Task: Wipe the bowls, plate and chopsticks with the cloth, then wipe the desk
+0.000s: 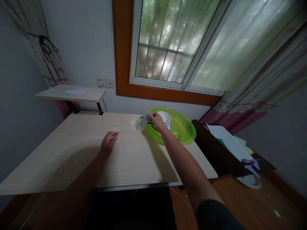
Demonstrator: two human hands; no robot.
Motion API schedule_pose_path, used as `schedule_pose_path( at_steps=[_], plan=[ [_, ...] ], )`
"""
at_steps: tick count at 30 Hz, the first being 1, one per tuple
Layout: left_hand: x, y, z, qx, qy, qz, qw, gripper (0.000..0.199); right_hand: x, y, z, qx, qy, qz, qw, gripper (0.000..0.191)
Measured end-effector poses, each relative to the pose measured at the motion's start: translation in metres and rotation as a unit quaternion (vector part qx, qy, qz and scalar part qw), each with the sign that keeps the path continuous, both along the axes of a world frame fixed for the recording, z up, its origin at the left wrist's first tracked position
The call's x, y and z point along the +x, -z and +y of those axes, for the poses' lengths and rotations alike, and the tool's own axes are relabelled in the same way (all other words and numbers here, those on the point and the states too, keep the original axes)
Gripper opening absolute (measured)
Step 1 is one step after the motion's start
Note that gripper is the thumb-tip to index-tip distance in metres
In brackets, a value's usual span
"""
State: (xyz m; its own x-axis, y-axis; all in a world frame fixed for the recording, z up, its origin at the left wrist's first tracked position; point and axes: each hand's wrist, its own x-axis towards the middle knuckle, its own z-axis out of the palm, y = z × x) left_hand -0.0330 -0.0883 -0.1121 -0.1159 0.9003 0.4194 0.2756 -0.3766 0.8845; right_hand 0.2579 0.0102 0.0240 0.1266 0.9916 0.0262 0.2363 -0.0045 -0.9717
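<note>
My right hand (157, 120) is closed on a small greyish cloth (145, 119) at the left rim of a green basket (188, 127). White bowls (165, 117), one in another, stand in the basket just behind that hand. Light-coloured sticks (176, 133) lie in the basket, to the right of my wrist. Something clear and shiny, too blurred to name, is under the cloth on the tabletop. My left hand (109, 142) hovers over or rests on the table (134, 159) left of centre, fingers loosely curled, with nothing seen in it.
A small raised shelf (91, 93) with a paper on it stands at the table's back left. Behind the table are a wall socket (100, 82) and a window. To the right, a dark brown piece of furniture (216, 153) holds papers (227, 140).
</note>
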Motion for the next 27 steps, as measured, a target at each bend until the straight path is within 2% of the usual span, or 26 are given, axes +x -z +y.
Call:
schedule_pose_path(
  at_steps=[6, 8, 13, 17, 22, 27],
  plan=[
    [0.002, -0.003, -0.001, 0.0, 0.0, -0.002, 1.0, 0.025, 0.03, 0.009, -0.002, 0.004, 0.051, -0.195, 0.979, 0.013],
    [0.002, -0.002, -0.001, 0.0, 0.003, -0.005, 1.0, 0.025, 0.036, 0.009, -0.005, -0.001, 0.046, -0.238, 0.97, 0.015],
    [0.001, -0.003, -0.001, 0.009, -0.005, 0.017, 1.0, 0.023, 0.042, 0.008, -0.012, -0.024, 0.013, -0.323, 0.946, 0.034],
    [0.001, -0.008, -0.003, 0.009, -0.007, 0.042, 0.999, 0.023, 0.044, 0.006, -0.015, 0.017, 0.002, -0.395, 0.918, 0.033],
    [0.001, -0.009, -0.004, 0.014, -0.001, 0.053, 0.999, 0.021, 0.037, 0.002, -0.014, 0.101, -0.009, -0.427, 0.898, 0.026],
    [0.0, -0.005, -0.002, 0.018, 0.008, 0.055, 0.998, 0.02, 0.024, 0.009, -0.01, 0.14, -0.07, -0.404, 0.901, 0.034]
  ],
)
